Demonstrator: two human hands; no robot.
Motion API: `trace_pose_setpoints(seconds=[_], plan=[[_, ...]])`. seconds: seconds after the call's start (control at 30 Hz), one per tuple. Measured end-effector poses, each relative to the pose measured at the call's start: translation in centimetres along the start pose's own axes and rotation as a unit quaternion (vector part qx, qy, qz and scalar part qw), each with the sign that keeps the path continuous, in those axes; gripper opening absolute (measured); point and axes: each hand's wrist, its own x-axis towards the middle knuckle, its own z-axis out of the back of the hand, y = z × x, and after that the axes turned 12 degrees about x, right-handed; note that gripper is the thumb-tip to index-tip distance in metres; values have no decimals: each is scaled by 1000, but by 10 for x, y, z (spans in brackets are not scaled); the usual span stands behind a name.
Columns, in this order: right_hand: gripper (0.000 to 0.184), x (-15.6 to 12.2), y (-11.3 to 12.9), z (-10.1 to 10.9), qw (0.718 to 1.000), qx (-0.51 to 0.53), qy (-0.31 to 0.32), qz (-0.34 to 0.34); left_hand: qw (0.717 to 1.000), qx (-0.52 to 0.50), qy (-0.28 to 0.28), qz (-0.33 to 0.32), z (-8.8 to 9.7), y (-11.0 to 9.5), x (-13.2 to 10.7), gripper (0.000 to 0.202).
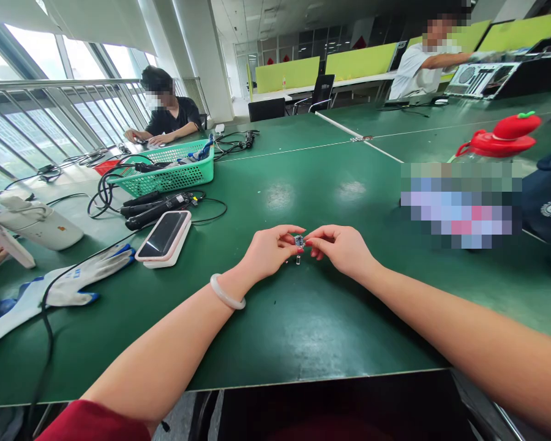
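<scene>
Between the fingertips of both hands is a small part [299, 241] with grey and dark surfaces, too small to name. My left hand [270, 250] pinches it from the left, thumb and forefinger closed on its edge. From the other side, the fingertips of my right hand [340, 246] are pressed together at its right edge. Just below the fingers, a tiny pale piece [298, 260] lies on the green table [275, 331]. A pale bangle circles my left wrist.
To the left are a phone [166, 236] on a white box, work gloves [82, 278], black cables and a green basket [165, 174]. A red-lidded bottle [498, 144] and dark bag [548, 196] stand right. One person sits far left; another handles a computer case [480, 81] far right.
</scene>
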Motion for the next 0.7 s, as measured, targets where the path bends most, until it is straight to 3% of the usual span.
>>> trace_pose_setpoints(seconds=[0.33,0.57,0.7], plan=[[17,0,-4,-1,999,-51,0,11,1000,-7,10,-19,-1,-1,-2,39],[19,0,-4,2,971,-208,8,120,999,17,7,-39,0,-3,-3,37],[17,-1,-4,2,955,-247,21,163,997,51,10,-58,1,-2,-3,36]])
